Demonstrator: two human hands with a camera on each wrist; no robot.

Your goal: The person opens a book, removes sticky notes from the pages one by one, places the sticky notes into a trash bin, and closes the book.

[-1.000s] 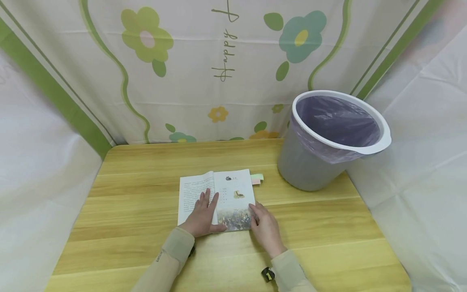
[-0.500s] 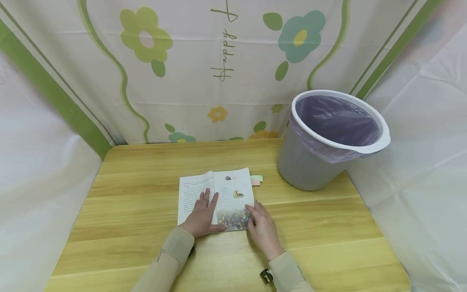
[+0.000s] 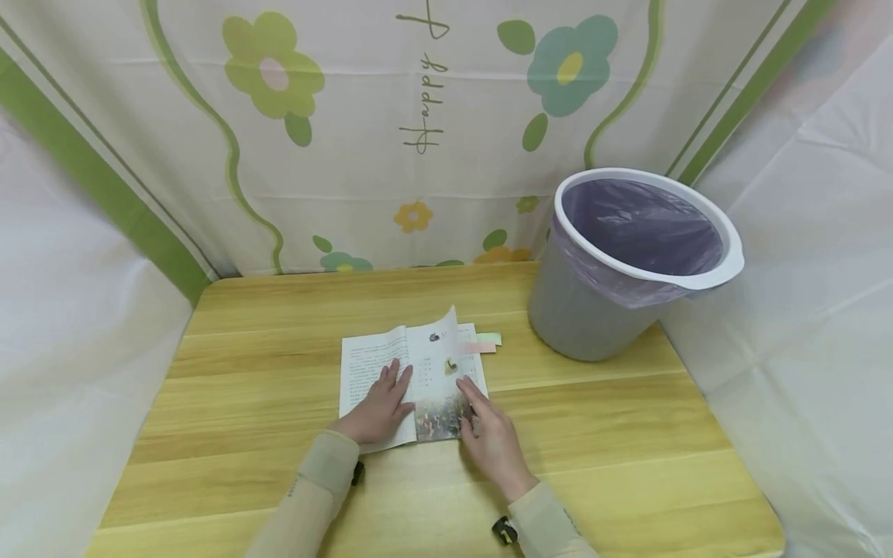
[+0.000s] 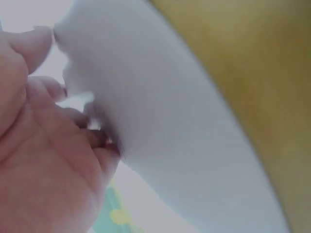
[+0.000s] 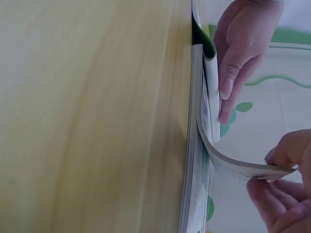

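An open book (image 3: 359,356) lies on the wooden table, with printed text on its left page. My left hand (image 3: 377,407) rests with straight fingers on that page, close to the spine. My right hand (image 3: 491,442) pinches a thin stack of pages (image 3: 436,372) by its right edge, between thumb and fingers. In the right wrist view these pages (image 5: 233,167) curve up off the thicker block (image 5: 194,145) beneath them. The left palm (image 4: 48,160) fills one side of the left wrist view, beside the blurred paper (image 4: 160,97).
Green and pink sticky tabs (image 3: 488,342) jut from the book's right edge. A grey bin (image 3: 582,310) with a purple liner stands at the table's back right. Behind the wooden table (image 3: 265,310) hangs a flowered curtain (image 3: 349,93); white sheets hang at both sides.
My right hand has moved slightly left, lifting the right-hand pages and bending them toward the spine, which bares a page below. The left hand has drawn its thumb up onto the left page.
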